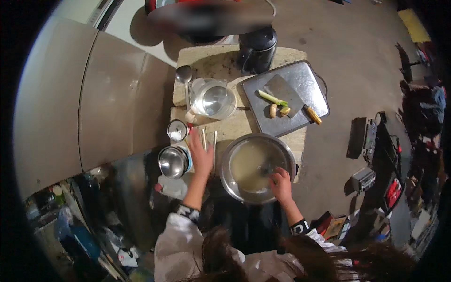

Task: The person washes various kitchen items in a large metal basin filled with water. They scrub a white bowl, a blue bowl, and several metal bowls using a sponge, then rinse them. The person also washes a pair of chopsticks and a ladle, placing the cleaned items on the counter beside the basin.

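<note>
A wide metal basin (227, 176) holds cloudy, pale liquid. Over its right side is my right hand (281, 183), fingers curled; whether anything is between them cannot be told. My left hand (202, 157) is stretched over the table's left part, fingers extended, beside pale chopsticks (204, 139). Near its fingertips stands a small bowl of white powder (177, 130). Metal bowls (173, 163) lie left of my left wrist. A clear pitcher of water (212, 100) stands farther back, with a metal ladle (184, 74) at its left.
On a metal board (292, 121) lie a cleaver (312, 114), a green onion stalk (271, 98) and pieces of ginger (273, 110). A black lidded container (259, 51) stands at the back of the wooden table (211, 60). Cabinets (105, 98) flank the left; a plastic bottle (172, 187) is near my left forearm.
</note>
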The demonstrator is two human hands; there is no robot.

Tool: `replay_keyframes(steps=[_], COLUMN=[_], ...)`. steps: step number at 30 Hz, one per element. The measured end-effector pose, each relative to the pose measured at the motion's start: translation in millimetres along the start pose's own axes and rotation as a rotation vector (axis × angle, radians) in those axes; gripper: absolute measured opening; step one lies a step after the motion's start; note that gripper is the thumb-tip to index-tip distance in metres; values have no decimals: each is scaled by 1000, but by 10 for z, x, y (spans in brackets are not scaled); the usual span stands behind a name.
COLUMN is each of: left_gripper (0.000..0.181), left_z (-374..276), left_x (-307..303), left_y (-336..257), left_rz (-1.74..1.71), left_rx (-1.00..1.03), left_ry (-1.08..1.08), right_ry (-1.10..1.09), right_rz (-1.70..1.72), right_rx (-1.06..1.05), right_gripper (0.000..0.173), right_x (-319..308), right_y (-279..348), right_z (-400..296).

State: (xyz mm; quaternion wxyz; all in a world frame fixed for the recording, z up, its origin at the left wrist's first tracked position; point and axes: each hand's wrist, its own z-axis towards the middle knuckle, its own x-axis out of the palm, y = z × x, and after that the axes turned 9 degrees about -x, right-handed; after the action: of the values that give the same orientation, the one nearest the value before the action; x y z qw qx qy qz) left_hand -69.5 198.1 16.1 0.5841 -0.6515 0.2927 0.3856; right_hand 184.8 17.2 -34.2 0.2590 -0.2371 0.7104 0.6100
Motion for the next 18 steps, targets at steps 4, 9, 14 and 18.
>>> replay_keyframes(steps=[4,9,14,18], left_gripper=[58,41,32,25], left_z=[934,1179,1062,882], left_x=[95,152,162,261], left_y=[364,405,685,658], left_rz=[-6,-19,-98,-109], left_rx=[-135,-251,-300,-367], left_ry=[7,189,486,497], right_ry=[141,303,314,365], right_rz=[47,101,95,132], right_rx=[-75,-150,-193,-183], right_gripper=[17,15,13,14], right_x=[-141,-432,-585,-637], right_y=[-86,-222,-429,-557], right_z=[9,134,246,295])
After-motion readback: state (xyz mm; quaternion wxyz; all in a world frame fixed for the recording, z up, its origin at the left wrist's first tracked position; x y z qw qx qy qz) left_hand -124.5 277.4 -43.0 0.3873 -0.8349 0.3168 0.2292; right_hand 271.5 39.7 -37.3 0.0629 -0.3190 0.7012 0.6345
